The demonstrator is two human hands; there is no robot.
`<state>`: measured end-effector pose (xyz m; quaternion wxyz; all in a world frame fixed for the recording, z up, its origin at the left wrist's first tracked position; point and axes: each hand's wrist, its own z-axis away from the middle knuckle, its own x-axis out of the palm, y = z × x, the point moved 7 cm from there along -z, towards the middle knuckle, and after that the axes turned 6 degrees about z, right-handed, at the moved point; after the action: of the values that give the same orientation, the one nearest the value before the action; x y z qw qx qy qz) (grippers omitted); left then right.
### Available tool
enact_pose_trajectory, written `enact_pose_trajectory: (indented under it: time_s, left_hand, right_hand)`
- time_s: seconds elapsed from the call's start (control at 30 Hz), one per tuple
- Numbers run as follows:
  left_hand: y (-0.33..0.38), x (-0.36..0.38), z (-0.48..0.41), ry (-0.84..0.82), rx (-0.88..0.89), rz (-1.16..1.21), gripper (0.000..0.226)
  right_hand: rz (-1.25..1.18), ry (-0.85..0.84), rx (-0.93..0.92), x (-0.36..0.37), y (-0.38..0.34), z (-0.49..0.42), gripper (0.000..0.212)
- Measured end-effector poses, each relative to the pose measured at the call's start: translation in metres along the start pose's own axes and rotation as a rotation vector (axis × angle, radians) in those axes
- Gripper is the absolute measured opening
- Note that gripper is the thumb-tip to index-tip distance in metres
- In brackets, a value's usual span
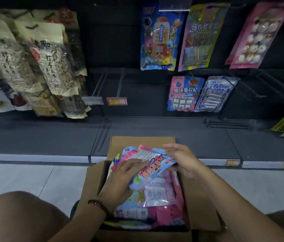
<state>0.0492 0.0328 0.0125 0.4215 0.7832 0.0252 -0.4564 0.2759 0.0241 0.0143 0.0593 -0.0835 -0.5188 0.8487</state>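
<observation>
We crouch before a low shelf point(198, 142) with an open cardboard box point(142, 142) on the floor point(33, 180) between our knees; the blue-and-pink candy packet point(155, 165) lies tilted atop the other packets point(162, 194) in the box; our left hand point(125, 179), a beaded bracelet point(99, 206) at its wrist, grips the candy packet, its fingers point(138, 164) bent over the printed face; our right hand point(184, 159) meets the packet's right edge with fingers nearly straight; whether its thumb clasps underneath we cannot tell; more sweets point(161, 41) hang above
</observation>
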Motion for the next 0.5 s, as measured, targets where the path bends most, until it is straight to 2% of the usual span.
enact_pose_trajectory:
  time_s: [0.07, 0.13, 0.23, 0.3, 0.33, 0.43, 0.47, 0.5]
  left_hand:
    - [0.010, -0.026, -0.004, 0.243, 0.019, 0.124, 0.058]
    - [0.019, -0.049, -0.005, 0.400, -0.026, 0.184, 0.034]
    - [0.013, -0.062, -0.009, 0.400, -0.219, 0.243, 0.017]
    - [0.006, -0.068, -0.009, 0.464, -0.393, 0.405, 0.022]
    - [0.005, -0.069, -0.011, 0.502, -0.434, 0.536, 0.020]
    - [0.018, -0.069, -0.022, 0.517, -0.441, 0.793, 0.013]
    - [0.020, -0.070, -0.024, 0.516, -0.442, 0.843, 0.016]
    - [0.022, -0.070, -0.026, 0.518, -0.441, 0.877, 0.019]
  right_hand:
    - [-0.049, -0.040, -0.008, 0.002, -0.010, 0.006, 0.027]
    - [-0.034, -0.104, -0.008, 0.002, -0.017, 0.009, 0.046]
    - [-0.039, -0.166, -0.038, 0.002, -0.025, 0.009, 0.081]
    - [-0.110, -0.157, -0.103, 0.002, -0.033, 0.009, 0.095]
    - [-0.106, -0.138, -0.161, 0.003, -0.039, 0.011, 0.088]
    - [0.046, -0.009, -0.423, 0.006, -0.067, 0.026, 0.023]
    - [0.084, 0.051, -0.473, 0.006, -0.074, 0.029, 0.011]
    - [0.098, 0.096, -0.497, 0.005, -0.077, 0.030, 0.007]
